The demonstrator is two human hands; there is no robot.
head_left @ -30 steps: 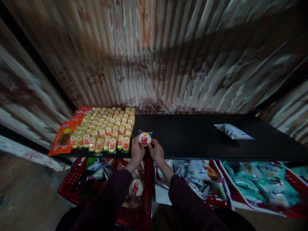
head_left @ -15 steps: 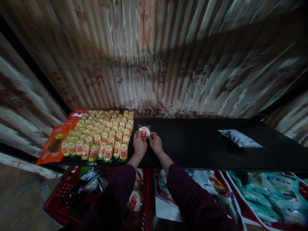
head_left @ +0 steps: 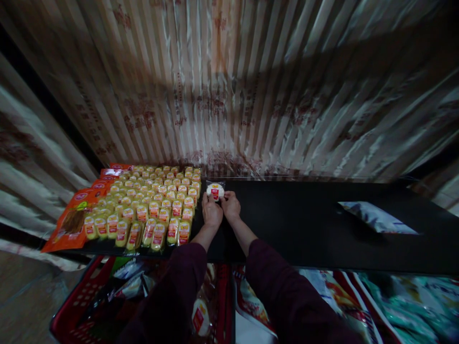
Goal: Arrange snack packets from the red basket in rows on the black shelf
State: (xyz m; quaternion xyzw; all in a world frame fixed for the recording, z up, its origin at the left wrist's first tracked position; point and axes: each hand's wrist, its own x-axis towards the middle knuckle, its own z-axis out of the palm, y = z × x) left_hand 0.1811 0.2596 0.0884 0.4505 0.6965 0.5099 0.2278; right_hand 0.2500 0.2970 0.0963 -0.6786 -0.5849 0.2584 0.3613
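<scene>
A round white cake in a clear wrapper [head_left: 215, 191], with a red and yellow label, stands tilted up on the black shelf [head_left: 287, 215]. My left hand [head_left: 212, 212] grips its lower left edge, fingers closed. At its lower right edge, my right hand [head_left: 231, 205] pinches the wrapper. Just left of my hands are rows of small yellow wrapped cakes [head_left: 154, 210] with red and white labels, packed close together. Orange snack packets [head_left: 73, 217] lie along the far left end of the shelf.
A silvery white packet [head_left: 378, 218] lies at the shelf's right. Below the front edge, a red basket [head_left: 68, 306] holds assorted packets and another round white cake [head_left: 201, 317]. Teal bags [head_left: 412, 306] are at lower right. A striped, wrinkled sheet [head_left: 222, 95] hangs behind.
Both hands have pushed the white cake slightly farther back on the shelf, still holding it. The camera view has shifted a little, so the shelf appears lower.
</scene>
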